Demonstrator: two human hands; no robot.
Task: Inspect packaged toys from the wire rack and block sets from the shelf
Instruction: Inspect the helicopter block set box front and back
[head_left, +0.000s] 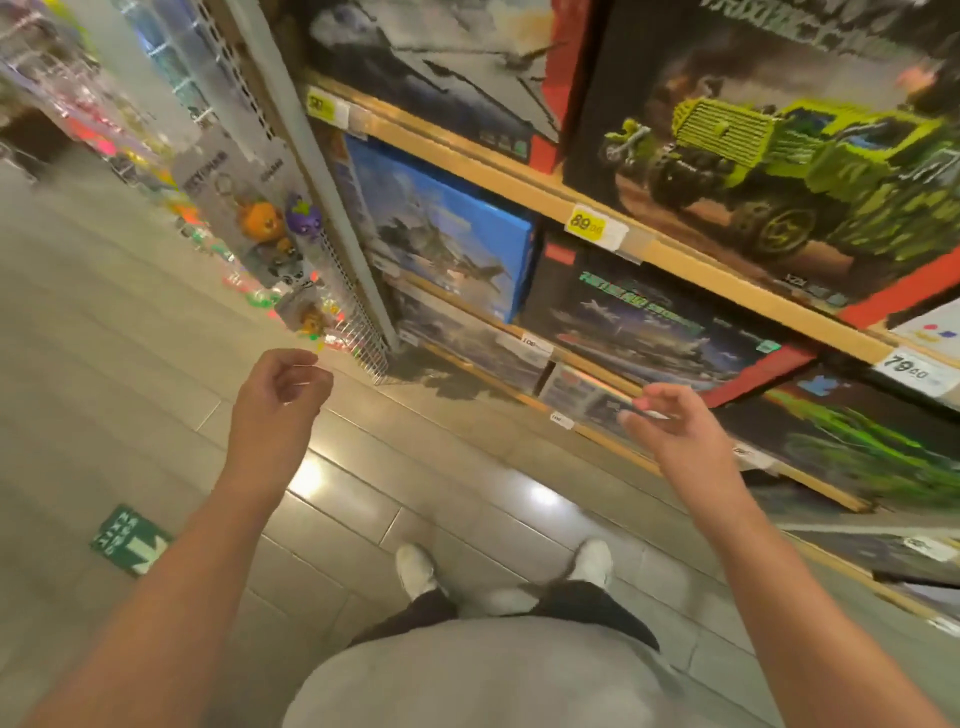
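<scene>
Empty, loosely curled, the left hand (280, 389) and right hand (670, 426) should grip a block set (447, 234) by both edges.

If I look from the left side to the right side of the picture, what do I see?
Green floor sign → left hand → orange toy on the wire rack → blue box → right hand → green truck box.

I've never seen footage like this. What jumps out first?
The big black box picturing a lime-green block truck, on the upper shelf at right, grabs the eye. Two bare hands, left and right, hang empty above the tiled floor. Left of the shelves, packaged animal keychains hang on a wire rack.
</scene>
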